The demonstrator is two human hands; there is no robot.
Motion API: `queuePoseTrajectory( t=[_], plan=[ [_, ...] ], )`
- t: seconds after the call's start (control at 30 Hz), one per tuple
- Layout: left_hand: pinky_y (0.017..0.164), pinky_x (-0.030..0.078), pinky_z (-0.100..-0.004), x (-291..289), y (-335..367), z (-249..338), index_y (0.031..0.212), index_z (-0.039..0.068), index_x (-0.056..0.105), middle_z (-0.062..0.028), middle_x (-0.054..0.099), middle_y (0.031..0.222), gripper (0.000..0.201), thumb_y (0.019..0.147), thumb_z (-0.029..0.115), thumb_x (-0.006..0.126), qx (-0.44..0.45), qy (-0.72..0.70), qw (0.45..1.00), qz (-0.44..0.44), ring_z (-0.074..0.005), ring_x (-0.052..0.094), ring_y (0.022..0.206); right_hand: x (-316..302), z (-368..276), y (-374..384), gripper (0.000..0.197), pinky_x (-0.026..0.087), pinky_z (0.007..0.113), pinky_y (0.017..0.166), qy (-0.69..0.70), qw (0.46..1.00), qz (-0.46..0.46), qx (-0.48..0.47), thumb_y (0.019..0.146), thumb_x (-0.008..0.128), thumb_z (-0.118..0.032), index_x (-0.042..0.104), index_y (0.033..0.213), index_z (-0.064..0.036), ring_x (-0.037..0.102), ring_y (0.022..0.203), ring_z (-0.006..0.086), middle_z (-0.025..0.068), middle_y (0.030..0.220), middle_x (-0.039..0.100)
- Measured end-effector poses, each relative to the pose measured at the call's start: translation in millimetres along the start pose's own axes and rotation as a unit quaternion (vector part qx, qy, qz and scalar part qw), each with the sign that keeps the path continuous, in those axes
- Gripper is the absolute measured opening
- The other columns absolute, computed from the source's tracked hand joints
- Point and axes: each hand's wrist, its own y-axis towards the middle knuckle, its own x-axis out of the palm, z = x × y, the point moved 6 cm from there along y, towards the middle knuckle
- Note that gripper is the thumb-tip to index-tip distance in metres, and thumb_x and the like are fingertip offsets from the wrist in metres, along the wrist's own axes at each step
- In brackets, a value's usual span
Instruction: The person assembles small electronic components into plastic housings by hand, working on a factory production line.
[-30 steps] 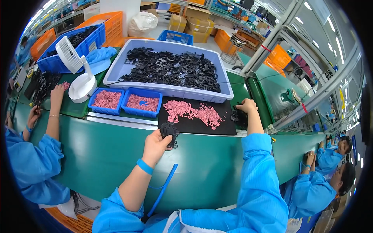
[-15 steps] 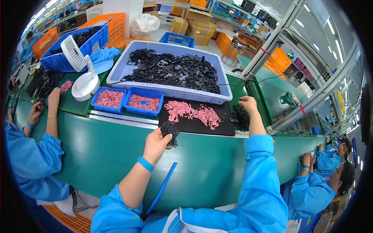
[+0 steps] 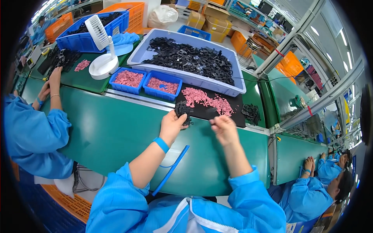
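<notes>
My left hand [image 3: 173, 126] is closed around a clump of black plastic parts [image 3: 183, 112], held above the near edge of the black mat [image 3: 237, 103]. To its right, my right hand [image 3: 225, 130] pinches what looks like a black plastic part [image 3: 211, 113], blurred against the mat. The two hands are apart. Beyond them a heap of small pink pieces [image 3: 206, 100] lies spread on the mat. Right of the mat is a small pile of black plastic parts [image 3: 251, 113].
Two blue bins [image 3: 144, 90] of pink pieces stand behind the left hand. A large pale tub [image 3: 186, 73] of black parts sits farther back, beside a white fan [image 3: 104, 68]. A blue strip [image 3: 171, 169] lies on the green bench [image 3: 116, 132]. A co-worker's hands [image 3: 50, 85] work at left.
My right hand has come from the pile of black parts at right toward my left hand. The view has shifted, and my left hand still holds its clump.
</notes>
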Motion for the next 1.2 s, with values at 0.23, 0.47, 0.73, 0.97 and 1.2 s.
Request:
queuePoseTrajectory(
  t=[0.23, 0.47, 0.73, 0.97, 1.2],
  plan=[
    [0.07, 0.055, -0.028, 11, -4, 4, 0.111, 0.004, 0.058, -0.004, 0.067, 0.098, 0.02, 0.091, 0.01, 0.06, 0.033, -0.096, 0.995, -0.016, -0.0122, 0.064, 0.085, 51, 59, -1, 0.019, 0.039, 0.023, 0.047, 0.031, 0.995, 0.077, 0.053, 0.081, 0.073, -0.012, 0.055, 0.075, -0.0115, 0.052, 0.056, 0.0102, -0.0004, 0.068, 0.059],
    [0.065, 0.053, -0.0265, -3, -1, 12, 0.102, 0.002, 0.059, -0.0054, 0.067, 0.092, 0.016, 0.087, 0.006, 0.064, 0.074, -0.121, 0.989, 0.033, -0.0119, 0.064, 0.074, 66, 58, 14, 0.018, 0.036, 0.021, 0.047, -0.182, 0.981, -0.012, 0.065, 0.081, 0.074, -0.017, 0.058, 0.076, -0.0094, 0.048, 0.054, 0.0067, -0.0023, 0.065, 0.055],
    [0.063, 0.053, -0.0267, -9, 3, 10, 0.1, 0.003, 0.06, -0.0045, 0.067, 0.091, 0.015, 0.086, 0.004, 0.064, 0.02, -0.098, 0.994, 0.048, -0.0106, 0.064, 0.073, 55, -22, 70, 0.006, 0.049, 0.039, 0.073, -0.726, 0.625, 0.027, -0.284, 0.076, 0.067, -0.011, 0.065, 0.079, -0.0074, 0.06, 0.086, 0.0288, 0.0097, 0.088, 0.058],
    [0.062, 0.053, -0.0265, -2, -2, 14, 0.101, 0.002, 0.06, -0.0042, 0.067, 0.09, 0.016, 0.085, 0.002, 0.063, -0.002, -0.076, 0.997, 0.027, -0.0106, 0.063, 0.072, 74, -18, 77, 0.008, 0.05, 0.042, 0.074, -0.801, 0.48, -0.096, -0.344, 0.079, 0.059, -0.01, 0.06, 0.084, -0.0036, 0.057, 0.091, 0.0319, 0.012, 0.089, 0.056],
    [0.059, 0.05, -0.0243, -2, -3, 11, 0.096, -0.002, 0.061, -0.0038, 0.066, 0.084, 0.015, 0.083, 0.002, 0.064, -0.009, -0.011, 1.0, 0.026, -0.0088, 0.061, 0.067, 95, -25, 2, 0.011, 0.049, 0.035, 0.066, -0.588, 0.676, -0.109, -0.431, 0.071, 0.067, 0.001, 0.06, 0.078, -0.0037, 0.059, 0.076, 0.0283, 0.0102, 0.085, 0.058]
  ],
)
